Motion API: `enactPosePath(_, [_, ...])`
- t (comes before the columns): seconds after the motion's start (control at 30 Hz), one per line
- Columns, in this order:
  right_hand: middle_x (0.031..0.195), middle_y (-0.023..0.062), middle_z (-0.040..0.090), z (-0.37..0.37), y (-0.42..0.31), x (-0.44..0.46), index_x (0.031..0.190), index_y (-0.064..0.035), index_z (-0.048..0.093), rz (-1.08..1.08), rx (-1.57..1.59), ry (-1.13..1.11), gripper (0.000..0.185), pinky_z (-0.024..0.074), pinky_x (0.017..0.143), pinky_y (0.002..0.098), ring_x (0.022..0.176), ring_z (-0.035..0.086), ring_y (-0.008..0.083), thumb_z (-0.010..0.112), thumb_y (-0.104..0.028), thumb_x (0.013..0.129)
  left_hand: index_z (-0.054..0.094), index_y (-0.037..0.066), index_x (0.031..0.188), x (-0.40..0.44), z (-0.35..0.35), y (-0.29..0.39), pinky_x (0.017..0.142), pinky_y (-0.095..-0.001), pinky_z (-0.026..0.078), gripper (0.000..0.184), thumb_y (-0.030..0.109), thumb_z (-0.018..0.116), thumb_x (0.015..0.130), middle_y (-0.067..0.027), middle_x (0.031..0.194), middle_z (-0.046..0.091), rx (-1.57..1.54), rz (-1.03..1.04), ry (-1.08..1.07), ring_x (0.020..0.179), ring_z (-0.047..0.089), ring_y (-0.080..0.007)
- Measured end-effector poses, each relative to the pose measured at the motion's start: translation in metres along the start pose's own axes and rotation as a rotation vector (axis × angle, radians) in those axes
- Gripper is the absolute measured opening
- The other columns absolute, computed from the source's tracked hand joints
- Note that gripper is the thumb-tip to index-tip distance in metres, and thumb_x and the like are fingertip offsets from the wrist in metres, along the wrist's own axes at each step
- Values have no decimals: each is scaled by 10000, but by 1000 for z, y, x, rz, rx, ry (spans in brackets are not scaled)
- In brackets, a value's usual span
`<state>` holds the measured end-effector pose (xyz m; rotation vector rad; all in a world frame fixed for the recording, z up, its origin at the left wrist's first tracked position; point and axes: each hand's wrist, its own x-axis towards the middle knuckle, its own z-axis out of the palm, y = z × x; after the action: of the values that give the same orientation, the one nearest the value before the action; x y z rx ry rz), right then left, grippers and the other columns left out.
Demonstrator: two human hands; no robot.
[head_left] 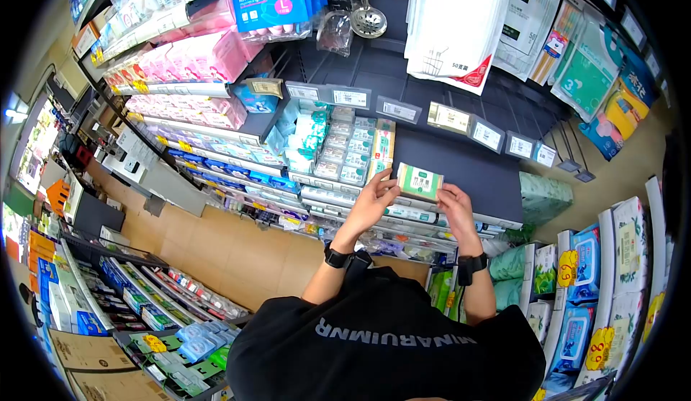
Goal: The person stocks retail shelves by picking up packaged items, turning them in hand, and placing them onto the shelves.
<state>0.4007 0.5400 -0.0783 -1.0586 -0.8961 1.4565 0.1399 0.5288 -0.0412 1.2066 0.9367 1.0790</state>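
A small green-and-cream box of bamboo toothpicks point(420, 181) is held level in front of the shelf, its printed face up. My left hand point(372, 203) pinches its left end between thumb and fingers. On the opposite end, my right hand point(457, 212) grips the right edge. Just left of the box, similar green-and-cream boxes point(382, 149) stand in a row on the dark shelf point(453, 158). Beside them are stacked small clear-and-white packs point(347, 146), then teal packets point(309, 135).
Price tags point(399, 110) line the shelf edge above. A slotted ladle point(368, 20) and white bags point(457, 27) hang higher up. Pink tissue packs point(209, 56) fill shelves on the left. Wet-wipe packs point(576, 329) stand at right. An aisle floor point(191, 246) runs behind on the left.
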Motion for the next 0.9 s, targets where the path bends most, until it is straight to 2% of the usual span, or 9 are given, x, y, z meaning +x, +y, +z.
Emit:
enactPosePath(0.1, [983, 85, 682, 1, -1, 36, 1140, 36, 593, -11, 43, 28, 253, 482, 719, 249, 821, 601, 118, 663, -76, 924, 364, 17, 1474, 21, -13, 5, 890, -305, 505, 545, 180, 582, 1001, -140, 1316, 607, 18, -1, -43, 1101, 625, -203])
enactPosePath(0.17, [984, 87, 674, -7, 8, 65, 1133, 43, 598, -13, 13, 72, 260, 484, 722, 250, 812, 598, 123, 673, -87, 921, 383, 13, 1456, 30, -21, 1, 861, -301, 510, 554, 187, 609, 981, -136, 1313, 606, -18, -45, -78, 1069, 621, -162])
enactPosePath(0.37, [955, 83, 664, -31, 35, 152, 1153, 55, 604, 8, 26, 132, 297, 494, 723, 252, 792, 598, 121, 689, -97, 912, 479, -5, 1379, 38, -35, 6, 887, -274, 509, 424, 166, 566, 1002, -119, 1257, 639, 4, -45, -110, 1043, 634, -164])
enactPosePath(0.47, [915, 53, 662, -44, 46, 191, 1085, -8, 629, 4, -28, 166, 204, 489, 718, 241, 791, 608, 121, 693, -81, 906, 481, -14, 1371, 40, -45, 10, 896, -279, 508, 413, 160, 562, 1005, -120, 1228, 654, 16, -50, -147, 1043, 635, -164])
enactPosePath(0.57, [917, 48, 655, -53, 56, 223, 1088, -9, 628, 3, -97, 165, 209, 489, 714, 237, 797, 603, 118, 695, -83, 904, 494, -23, 1350, 39, -54, 14, 910, -278, 504, 392, 164, 558, 1011, -124, 1193, 671, 6, -61, -149, 1054, 633, -162])
enactPosePath(0.63, [936, 45, 653, -57, 67, 245, 1094, -17, 629, 37, -117, 236, 214, 493, 718, 235, 808, 598, 113, 693, -81, 900, 544, 16, 1331, 42, -60, 12, 931, -304, 492, 368, 226, 544, 1029, -101, 1231, 656, 23, -79, -151, 1085, 631, -177])
enactPosePath(0.8, [966, 62, 649, -72, 88, 277, 1132, -37, 611, 88, -87, 217, 251, 518, 777, 255, 853, 618, 136, 684, -76, 895, 555, 3, 1315, 49, -69, 4, 933, -306, 491, 365, 234, 538, 1032, -99, 1203, 662, -5, -64, -133, 1069, 631, -174])
enactPosePath(0.87, [1002, 71, 655, -105, 118, 309, 1160, -42, 602, 78, -116, 263, 267, 527, 809, 273, 885, 631, 161, 667, -67, 903, 553, 0, 1316, 52, -71, 3, 934, -306, 491, 369, 236, 538, 1033, -98, 1196, 662, 6, -61, -132, 1064, 631, -173])
enactPosePath(0.9, [1002, 71, 655, -121, 138, 322, 1160, -42, 602, 82, -114, 266, 267, 527, 809, 273, 885, 631, 161, 667, -67, 903, 549, -14, 1294, 53, -71, 4, 944, -294, 488, 336, 188, 537, 1026, -106, 1181, 669, -7, -61, -136, 1061, 626, -164])
